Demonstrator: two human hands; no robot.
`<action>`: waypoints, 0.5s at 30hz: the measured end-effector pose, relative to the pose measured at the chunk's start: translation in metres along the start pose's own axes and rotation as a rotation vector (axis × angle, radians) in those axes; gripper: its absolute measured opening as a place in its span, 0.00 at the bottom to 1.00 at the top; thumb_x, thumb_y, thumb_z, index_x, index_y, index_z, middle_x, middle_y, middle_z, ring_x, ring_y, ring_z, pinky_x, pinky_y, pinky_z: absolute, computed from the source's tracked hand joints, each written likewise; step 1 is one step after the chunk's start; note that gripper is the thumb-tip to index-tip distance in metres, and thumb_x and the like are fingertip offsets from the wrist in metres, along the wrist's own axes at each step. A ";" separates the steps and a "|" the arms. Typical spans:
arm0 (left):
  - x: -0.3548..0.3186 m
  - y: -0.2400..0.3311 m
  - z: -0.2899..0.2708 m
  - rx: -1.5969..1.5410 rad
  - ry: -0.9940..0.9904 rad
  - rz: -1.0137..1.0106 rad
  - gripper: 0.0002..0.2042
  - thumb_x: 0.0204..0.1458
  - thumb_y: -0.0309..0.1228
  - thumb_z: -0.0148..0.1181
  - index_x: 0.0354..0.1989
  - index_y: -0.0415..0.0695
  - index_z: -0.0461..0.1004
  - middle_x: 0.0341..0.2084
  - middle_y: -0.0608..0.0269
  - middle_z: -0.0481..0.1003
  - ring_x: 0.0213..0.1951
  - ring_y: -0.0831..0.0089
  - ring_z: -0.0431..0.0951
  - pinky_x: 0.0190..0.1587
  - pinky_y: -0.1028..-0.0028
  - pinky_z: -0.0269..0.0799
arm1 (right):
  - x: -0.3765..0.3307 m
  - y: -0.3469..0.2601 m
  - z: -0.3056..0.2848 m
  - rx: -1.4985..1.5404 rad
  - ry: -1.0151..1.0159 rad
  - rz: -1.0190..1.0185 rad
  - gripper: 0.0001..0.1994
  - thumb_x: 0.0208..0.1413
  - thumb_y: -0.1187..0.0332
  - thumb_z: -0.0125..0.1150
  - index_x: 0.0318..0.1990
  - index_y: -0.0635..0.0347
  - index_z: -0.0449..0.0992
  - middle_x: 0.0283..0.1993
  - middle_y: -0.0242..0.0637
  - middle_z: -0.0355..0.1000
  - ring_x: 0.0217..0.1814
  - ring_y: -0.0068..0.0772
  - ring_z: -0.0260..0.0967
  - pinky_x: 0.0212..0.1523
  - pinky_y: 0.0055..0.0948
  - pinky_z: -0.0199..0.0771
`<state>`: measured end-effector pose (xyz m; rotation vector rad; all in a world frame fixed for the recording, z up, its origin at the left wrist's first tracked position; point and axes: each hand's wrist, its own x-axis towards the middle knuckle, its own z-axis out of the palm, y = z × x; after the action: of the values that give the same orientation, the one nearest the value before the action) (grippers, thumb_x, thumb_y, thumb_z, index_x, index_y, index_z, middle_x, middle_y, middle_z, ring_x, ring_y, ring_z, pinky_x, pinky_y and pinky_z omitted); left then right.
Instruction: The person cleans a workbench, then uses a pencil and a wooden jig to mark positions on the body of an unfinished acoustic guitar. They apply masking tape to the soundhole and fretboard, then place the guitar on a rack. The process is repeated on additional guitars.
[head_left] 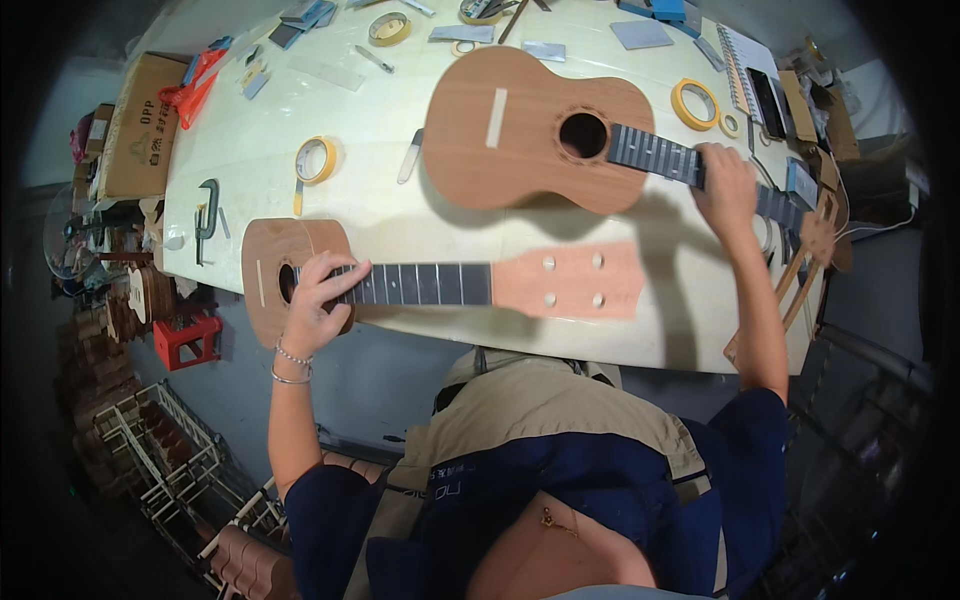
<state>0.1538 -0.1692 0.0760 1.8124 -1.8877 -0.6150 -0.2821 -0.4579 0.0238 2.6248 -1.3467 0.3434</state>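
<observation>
The larger brown wooden ukulele (530,140), with dark fretboard, is above the pale worktable (390,215); the smaller brown wooden ukulele (425,285), with pale headstock, lies nearer the person. A brown cardboard box (140,125) stands at the left; its inside I cannot see. A pale barred rack (133,440) contains brown wooden pieces (165,435). The right hand (727,190) is closed around the larger one's neck. The left hand (318,300), half open, touches the smaller one's fretboard; whether it grips, I cannot tell.
</observation>
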 end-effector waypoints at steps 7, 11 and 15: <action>0.003 -0.008 0.076 0.156 -0.039 0.105 0.28 0.36 0.13 0.50 0.46 0.58 0.78 0.36 0.64 0.70 0.42 0.63 0.69 0.62 0.51 0.51 | 0.017 -0.072 0.085 0.262 -0.127 0.323 0.24 0.38 0.58 0.70 0.45 0.52 0.70 0.39 0.35 0.71 0.46 0.41 0.66 0.42 0.44 0.61; 0.012 -0.005 0.104 0.205 -0.014 0.094 0.29 0.37 0.13 0.50 0.48 0.59 0.77 0.36 0.64 0.70 0.43 0.64 0.69 0.62 0.49 0.50 | 0.038 -0.033 0.115 0.747 -0.158 0.295 0.27 0.50 0.47 0.58 0.54 0.53 0.70 0.53 0.43 0.66 0.59 0.46 0.58 0.58 0.47 0.52; 0.025 0.005 0.116 0.269 -0.048 0.088 0.26 0.38 0.18 0.55 0.49 0.58 0.76 0.39 0.65 0.71 0.45 0.65 0.68 0.62 0.49 0.49 | 0.049 0.050 0.141 -0.156 0.176 0.458 0.16 0.55 0.59 0.54 0.45 0.57 0.76 0.52 0.44 0.69 0.58 0.45 0.61 0.60 0.50 0.52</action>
<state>0.0793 -0.1929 -0.0140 1.8772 -2.1565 -0.3923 -0.2772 -0.5604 -0.0953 2.0882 -1.8186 0.4922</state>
